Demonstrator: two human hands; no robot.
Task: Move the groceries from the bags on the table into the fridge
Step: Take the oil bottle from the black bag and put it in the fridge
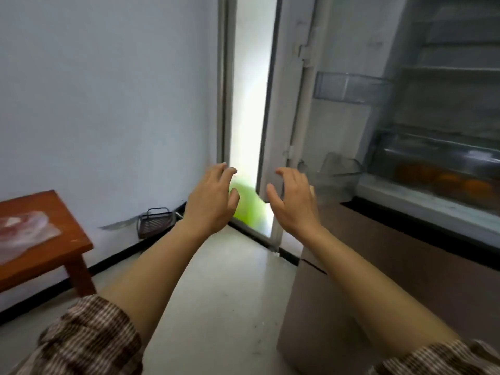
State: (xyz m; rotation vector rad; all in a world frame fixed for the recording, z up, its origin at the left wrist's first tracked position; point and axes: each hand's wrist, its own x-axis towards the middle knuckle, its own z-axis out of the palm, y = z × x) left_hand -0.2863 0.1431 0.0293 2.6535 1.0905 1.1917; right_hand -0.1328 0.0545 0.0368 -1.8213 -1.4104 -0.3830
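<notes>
Two grips wide, empty: left hand (209, 197), right hand (293, 203) | bag (24, 231) on tabletop (54, 204), near right edge | risk: limp plastic may slip a loose hold

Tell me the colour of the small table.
The table is reddish-brown, shown best in the head view.

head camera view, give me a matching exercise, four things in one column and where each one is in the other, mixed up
Things
1. plastic bag
2. orange fruit
3. wire basket
4. left hand

Places
A. on the floor against the wall
B. on the wooden table
C. behind the clear front of the fridge drawer
D. in mid-air, holding nothing

Pairs: 1-B, 2-C, 3-A, 4-D
</notes>
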